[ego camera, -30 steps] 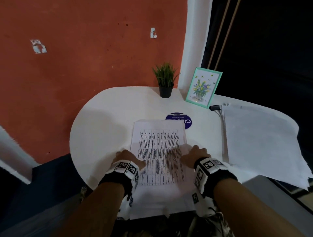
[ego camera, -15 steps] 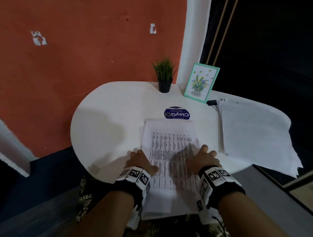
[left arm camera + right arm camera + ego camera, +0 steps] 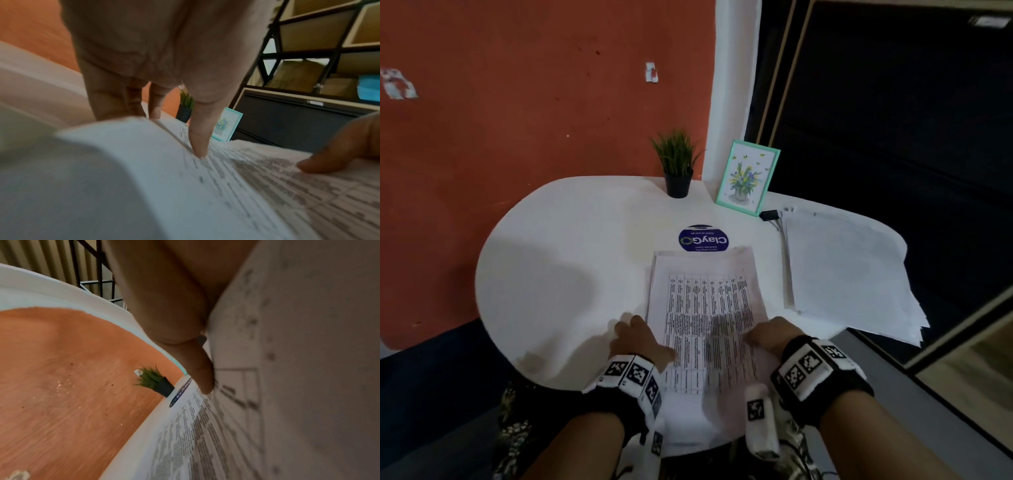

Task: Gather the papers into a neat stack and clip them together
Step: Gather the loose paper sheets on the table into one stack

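Observation:
A stack of printed papers [image 3: 702, 305] lies in the middle of the round white table [image 3: 558, 260], its near end hanging over the front edge. My left hand [image 3: 640, 337] grips the stack's left edge, thumb [image 3: 198, 142] on top and the other fingers [image 3: 115, 100] down past the edge. My right hand [image 3: 774, 334] holds the right edge, thumb [image 3: 202, 369] pressed on the print; its other fingers are hidden by the lifted sheet. A black binder clip [image 3: 768, 215] lies at the back right, away from both hands.
A second pile of blank white sheets [image 3: 846, 274] covers the table's right side and overhangs it. At the back stand a small potted plant [image 3: 677, 168] and a teal-framed flower picture [image 3: 748, 178]. A round blue sticker [image 3: 703, 239] sits just beyond the stack.
The printed stack has slid toward me, uncovering the blue sticker. Both hands stayed on its side edges and came back with it.

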A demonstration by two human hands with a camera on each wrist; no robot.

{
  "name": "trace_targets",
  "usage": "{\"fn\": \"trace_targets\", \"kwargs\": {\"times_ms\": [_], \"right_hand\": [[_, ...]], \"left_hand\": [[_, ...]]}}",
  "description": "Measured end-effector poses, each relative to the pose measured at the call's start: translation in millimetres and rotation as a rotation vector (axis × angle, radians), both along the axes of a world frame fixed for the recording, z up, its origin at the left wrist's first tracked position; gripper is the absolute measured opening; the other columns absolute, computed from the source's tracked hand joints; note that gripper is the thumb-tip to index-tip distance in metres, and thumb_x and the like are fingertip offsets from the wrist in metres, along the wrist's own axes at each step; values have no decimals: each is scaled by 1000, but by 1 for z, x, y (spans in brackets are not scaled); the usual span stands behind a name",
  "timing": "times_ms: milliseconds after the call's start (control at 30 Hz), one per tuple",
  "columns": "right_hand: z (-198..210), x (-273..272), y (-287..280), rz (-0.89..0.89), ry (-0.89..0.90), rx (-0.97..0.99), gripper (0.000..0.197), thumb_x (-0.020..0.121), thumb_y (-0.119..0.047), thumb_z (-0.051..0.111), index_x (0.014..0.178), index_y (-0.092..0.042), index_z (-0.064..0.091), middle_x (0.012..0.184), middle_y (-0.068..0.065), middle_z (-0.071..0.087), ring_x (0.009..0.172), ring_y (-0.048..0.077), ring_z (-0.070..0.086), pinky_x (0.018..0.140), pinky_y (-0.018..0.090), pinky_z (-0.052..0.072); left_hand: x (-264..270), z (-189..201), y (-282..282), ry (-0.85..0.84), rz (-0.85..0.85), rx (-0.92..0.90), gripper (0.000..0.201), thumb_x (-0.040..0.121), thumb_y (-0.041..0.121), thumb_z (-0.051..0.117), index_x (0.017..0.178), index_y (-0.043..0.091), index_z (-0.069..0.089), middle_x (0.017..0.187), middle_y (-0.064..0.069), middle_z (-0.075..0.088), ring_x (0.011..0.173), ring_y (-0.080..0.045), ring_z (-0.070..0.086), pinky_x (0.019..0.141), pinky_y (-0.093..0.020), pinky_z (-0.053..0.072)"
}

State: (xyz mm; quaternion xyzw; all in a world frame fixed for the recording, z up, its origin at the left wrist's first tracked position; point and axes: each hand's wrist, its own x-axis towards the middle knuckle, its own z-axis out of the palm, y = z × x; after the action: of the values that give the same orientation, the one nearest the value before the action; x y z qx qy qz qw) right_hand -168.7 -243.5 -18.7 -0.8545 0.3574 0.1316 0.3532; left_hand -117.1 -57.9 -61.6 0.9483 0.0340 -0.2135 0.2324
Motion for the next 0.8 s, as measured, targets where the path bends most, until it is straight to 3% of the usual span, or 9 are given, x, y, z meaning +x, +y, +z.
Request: {"fn": "trace_targets", "kwargs": {"times_ms": [100,167,233,333,400,467,567,700,800], "right_hand": [[-2,8,-3,-32,-109,108,34,97,-12,41,127,-2,55,132,14,55,117,28,53,94,27,41],[-4,12,-6,23,-193,77,26,91,-9,50,114,-3,62,110,13,63,98,24,58,76,25,44],[-2,18,-9,21,-272,160,9,88,-4,55,91,-6,63,84,8,61,79,21,56,64,25,43],[9,22,-12,5,-395,310,25,87,3,58,69,-16,56,65,0,56,61,12,51,57,18,46],[17,26,-17,2,-447,377,25,87,1,59,71,-18,59,66,-1,60,62,11,55,55,16,46],[26,31,-25,22,-471,397,17,87,-4,61,79,-19,62,77,-2,65,76,15,60,71,24,47],[38,39,-37,-8,-532,425,10,90,-14,60,95,-23,60,95,-1,67,91,16,60,84,32,43],[49,49,-66,-52,-586,391,22,92,-17,58,113,-21,52,104,0,63,96,17,57,80,29,43],[46,51,-99,-117,-589,231,21,88,-12,54,109,-13,58,98,6,67,89,25,63,78,39,53]], "left_hand": [[8,-1,5,44,64,-139,80,74,40,74,135,7,33,136,-17,35,118,-32,50,94,-34,46],[16,-2,8,69,118,-234,83,73,41,75,136,6,32,137,-17,40,117,-32,51,92,-34,47],[24,-2,11,82,169,-320,90,73,41,75,139,4,26,138,-18,42,119,-33,51,90,-31,46],[36,-1,10,109,239,-458,97,72,50,72,141,1,25,135,-18,47,119,-33,52,88,-29,43],[42,3,8,120,240,-565,90,68,55,71,134,2,41,128,-14,57,111,-31,57,95,-34,46],[46,11,5,82,231,-655,59,82,41,66,128,6,50,123,-7,60,109,-26,57,96,-30,42],[51,30,-6,-49,185,-672,48,95,23,52,137,2,42,141,-12,48,128,-27,46,103,-30,33],[64,47,-40,-147,146,-622,58,98,27,44,147,4,22,156,-11,24,143,-25,25,114,-32,20],[74,50,-79,-193,53,-512,54,98,23,41,147,10,23,148,-19,37,134,-33,39,108,-35,31]]}}
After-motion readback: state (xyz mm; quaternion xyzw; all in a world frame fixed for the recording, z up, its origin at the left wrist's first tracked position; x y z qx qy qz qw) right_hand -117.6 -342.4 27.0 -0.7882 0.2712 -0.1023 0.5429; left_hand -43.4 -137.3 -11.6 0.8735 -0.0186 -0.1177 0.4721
